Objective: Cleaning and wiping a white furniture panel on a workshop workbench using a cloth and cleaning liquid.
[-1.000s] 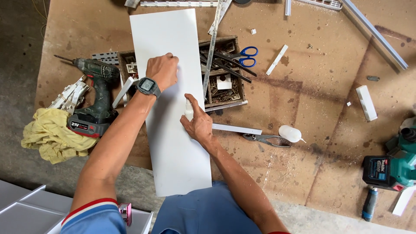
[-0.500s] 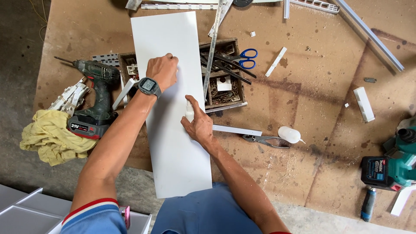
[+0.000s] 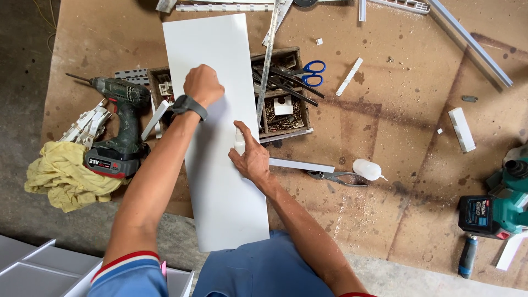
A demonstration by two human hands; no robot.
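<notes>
A long white panel (image 3: 225,192) lies lengthways on the brown workbench (image 3: 396,126), its near end over the bench edge by my lap. My left hand (image 3: 203,85), with a dark watch (image 3: 188,105) on the wrist, rests curled on the panel's upper half; whether it holds anything is hidden. My right hand (image 3: 253,159) sits at the panel's right edge, thumb and forefinger pinching a small white piece (image 3: 239,144) against that edge.
A green cordless drill (image 3: 124,121) and a yellow cloth (image 3: 63,176) lie left of the panel. A wooden tray of screws (image 3: 286,110), blue scissors (image 3: 311,74), a metal ruler (image 3: 268,66), snips (image 3: 335,177) and a white bottle (image 3: 367,169) lie right. A teal power tool (image 3: 500,209) sits far right.
</notes>
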